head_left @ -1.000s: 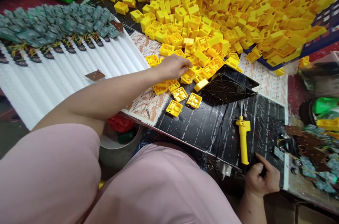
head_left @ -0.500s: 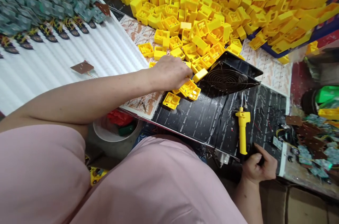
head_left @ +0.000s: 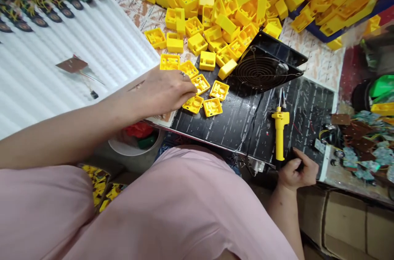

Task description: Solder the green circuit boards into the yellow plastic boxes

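Observation:
My left hand [head_left: 168, 90] reaches over the bench, fingers pressed together on a yellow plastic casing [head_left: 201, 83]; its fingertips are partly hidden. More open-faced casings lie around it, among them a casing [head_left: 193, 105] under the fingers, a casing [head_left: 213, 107] and a casing [head_left: 219, 90] to the right. My right hand [head_left: 298, 172] rests at the bench's front edge with curled fingers, and I see nothing in it. Just beyond it lies a yellow-handled soldering iron [head_left: 280, 135], its tip pointing away from me.
A black fan [head_left: 261, 73] with a wire guard stands behind the iron. Yellow casings [head_left: 227, 1] are heaped at the back. On white foam [head_left: 117, 42] at left sit rows of circuit boards with speakers [head_left: 52, 14] and one brown board [head_left: 72, 64]. More boards [head_left: 366, 153] lie at right.
My left hand has moved left and toward me, and several casings beside it now lie spread apart on the black surface. My right hand stays by the iron. The view has shifted slightly.

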